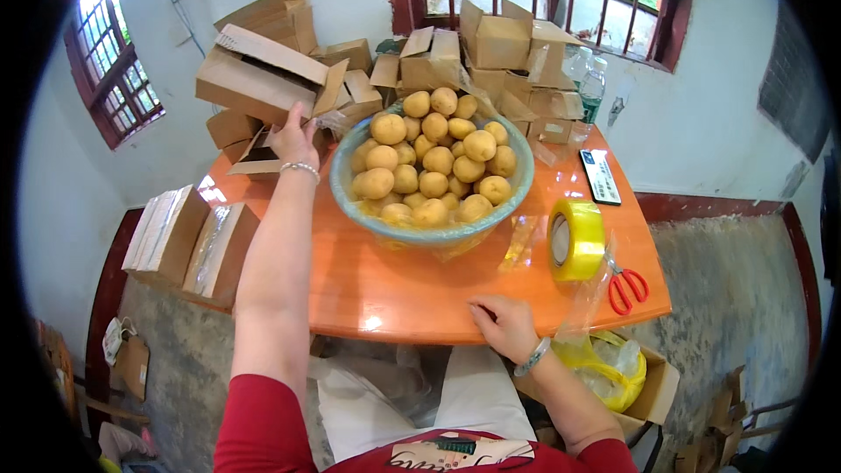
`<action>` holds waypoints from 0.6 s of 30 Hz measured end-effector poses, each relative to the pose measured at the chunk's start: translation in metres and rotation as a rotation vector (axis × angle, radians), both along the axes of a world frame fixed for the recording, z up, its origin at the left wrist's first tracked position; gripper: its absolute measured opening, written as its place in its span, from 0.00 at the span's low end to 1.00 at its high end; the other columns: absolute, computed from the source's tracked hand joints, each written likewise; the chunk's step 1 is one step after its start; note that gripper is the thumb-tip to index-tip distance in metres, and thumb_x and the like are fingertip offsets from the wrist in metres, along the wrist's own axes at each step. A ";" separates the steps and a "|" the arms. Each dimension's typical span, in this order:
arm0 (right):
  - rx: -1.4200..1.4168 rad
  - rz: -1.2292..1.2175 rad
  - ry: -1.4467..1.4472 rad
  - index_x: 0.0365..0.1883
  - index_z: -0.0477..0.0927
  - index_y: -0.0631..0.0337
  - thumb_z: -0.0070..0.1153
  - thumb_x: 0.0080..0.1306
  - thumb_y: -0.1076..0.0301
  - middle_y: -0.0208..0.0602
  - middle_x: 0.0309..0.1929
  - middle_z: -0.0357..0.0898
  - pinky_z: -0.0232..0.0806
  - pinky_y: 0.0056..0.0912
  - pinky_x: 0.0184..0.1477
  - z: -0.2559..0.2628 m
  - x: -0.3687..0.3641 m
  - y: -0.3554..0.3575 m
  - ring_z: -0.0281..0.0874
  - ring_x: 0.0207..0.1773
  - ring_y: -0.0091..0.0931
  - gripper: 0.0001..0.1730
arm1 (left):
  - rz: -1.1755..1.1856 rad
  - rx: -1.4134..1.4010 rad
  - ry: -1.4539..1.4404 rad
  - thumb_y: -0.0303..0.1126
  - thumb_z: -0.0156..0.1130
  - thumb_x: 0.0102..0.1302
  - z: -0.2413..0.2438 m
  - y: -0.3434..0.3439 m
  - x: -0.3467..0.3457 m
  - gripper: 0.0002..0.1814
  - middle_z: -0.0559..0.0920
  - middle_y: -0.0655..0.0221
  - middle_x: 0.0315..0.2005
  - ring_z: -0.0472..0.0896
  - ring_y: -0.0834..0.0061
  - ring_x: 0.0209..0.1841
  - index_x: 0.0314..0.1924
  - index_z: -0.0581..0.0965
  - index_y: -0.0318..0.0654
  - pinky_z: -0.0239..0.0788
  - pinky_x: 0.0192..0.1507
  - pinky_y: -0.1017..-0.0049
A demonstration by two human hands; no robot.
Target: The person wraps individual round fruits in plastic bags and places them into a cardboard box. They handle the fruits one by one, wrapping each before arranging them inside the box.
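My left hand (294, 138) reaches to the back left and grips the near edge of a cardboard box (259, 82) with raised flaps, tilted on top of other boxes. The thumb shows on the box's side; some fingers are hidden. My right hand (504, 325) rests at the table's front edge with fingers loosely curled, nothing seen in it. Between them stands a blue-green plastic basin (430, 234), lined with clear film and heaped with potatoes (437, 159). Right of the basin are a roll of yellow packing tape (577, 240) and red-handled scissors (627, 289).
More cardboard boxes (499, 39) are piled along the table's back. Taped cartons (220, 253) stand at the left edge. A phone-like flat object (599, 177) and plastic bottles (592, 89) are at the right. Below the right edge, a box (660, 387) holds a yellow bag (617, 374).
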State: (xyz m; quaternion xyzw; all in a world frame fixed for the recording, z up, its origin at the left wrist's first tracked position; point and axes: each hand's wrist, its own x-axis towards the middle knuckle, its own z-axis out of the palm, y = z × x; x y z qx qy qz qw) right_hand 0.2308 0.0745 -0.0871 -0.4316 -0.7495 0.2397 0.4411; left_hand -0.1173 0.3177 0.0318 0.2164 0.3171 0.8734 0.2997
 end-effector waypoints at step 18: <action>0.740 -0.098 -0.581 0.43 0.74 0.65 0.51 0.55 0.71 0.36 0.33 0.68 0.60 0.34 0.45 0.079 -0.059 0.085 0.68 0.39 0.31 0.16 | -0.023 -0.011 -0.242 0.26 0.71 0.55 -0.010 0.002 -0.007 0.16 0.77 0.69 0.37 0.77 0.73 0.41 0.41 0.73 0.35 0.76 0.40 0.74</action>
